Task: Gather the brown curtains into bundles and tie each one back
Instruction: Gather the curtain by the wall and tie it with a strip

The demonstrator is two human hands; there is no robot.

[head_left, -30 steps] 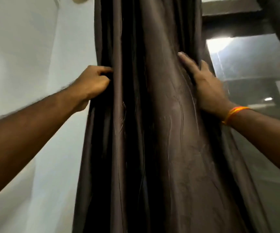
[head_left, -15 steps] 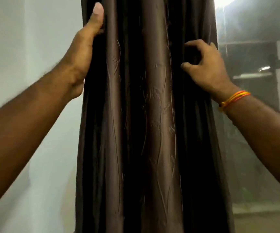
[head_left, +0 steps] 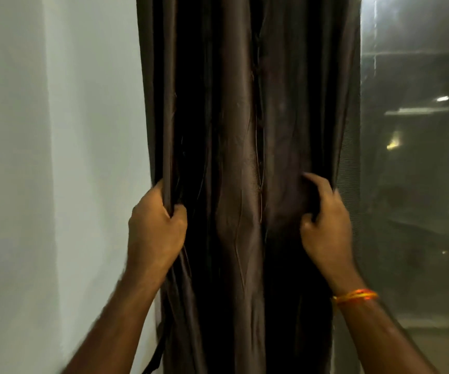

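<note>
**Two hands, one curtain held between them**

Two edges of the curtain [head_left: 245, 130] are gripped at the same height. The curtain hangs in the middle of the view, its long axis running from 12 to 6 o'clock, and it is already drawn into narrow vertical folds. The wall [head_left: 56, 157] lies at its 9 o'clock and the window [head_left: 406, 184] at its 3 o'clock.

The left hand [head_left: 156, 230] is clenched round the outer fold on the 9 o'clock edge, with cloth pinched between thumb and curled fingers. The right hand [head_left: 326, 225], marked by a band [head_left: 355, 296] at the wrist, is curled into the folds on the 3 o'clock edge, and fabric is bunched under its fingertips.

The bulk of the cloth therefore lies between the hands: at 3 o'clock from the left fingers and at 9 o'clock from the right. Neither hand is nearer, since both are in contact. The bundle is judged to be closed by drawing the hands toward each other across the axis, not along it.

A dark strap [head_left: 158, 346] is seen hanging at 7 o'clock beside the left forearm. Whether it is the tie cannot be told. No tie is yet seen round the bundle.
</note>
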